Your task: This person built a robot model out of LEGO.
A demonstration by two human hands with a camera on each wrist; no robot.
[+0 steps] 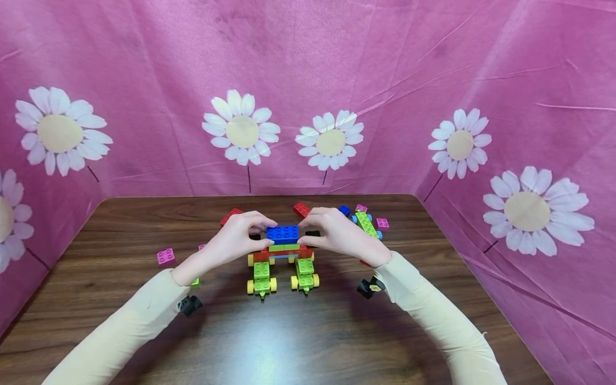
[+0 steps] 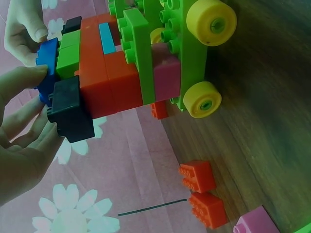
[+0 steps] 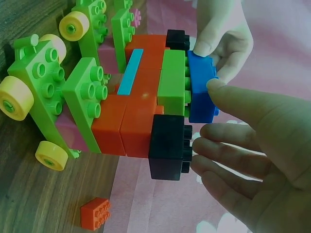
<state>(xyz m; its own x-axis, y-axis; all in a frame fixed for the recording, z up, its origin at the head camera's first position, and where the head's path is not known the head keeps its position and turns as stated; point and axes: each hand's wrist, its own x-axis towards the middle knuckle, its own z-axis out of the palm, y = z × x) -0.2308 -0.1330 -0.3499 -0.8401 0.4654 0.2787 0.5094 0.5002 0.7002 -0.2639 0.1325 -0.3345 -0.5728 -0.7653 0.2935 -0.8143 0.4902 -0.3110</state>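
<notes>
A blue brick [image 1: 283, 233] with two rows of studs is held at both ends, at the top of a built model. My left hand [image 1: 240, 232] pinches its left end, and my right hand [image 1: 339, 232] grips the right end, thumb toward me. Directly beneath are light green bricks [image 3: 172, 82], their studs still showing under the blue one in the right wrist view. Black bricks [image 3: 167, 145] flank the green ones. Lower come red bricks [image 3: 138, 124], a thin light blue piece [image 3: 130, 73], and green wheeled bases [image 1: 262, 270] with yellow wheels.
Pink bricks [image 1: 166, 256] lie on the wooden table [image 1: 231, 342] at left. Red bricks [image 1: 301, 209] lie behind the model. At back right are a green base with blue wheels [image 1: 367, 224] and a blue brick [image 1: 344, 210]. A pink flowered cloth [image 1: 289, 64] surrounds the table.
</notes>
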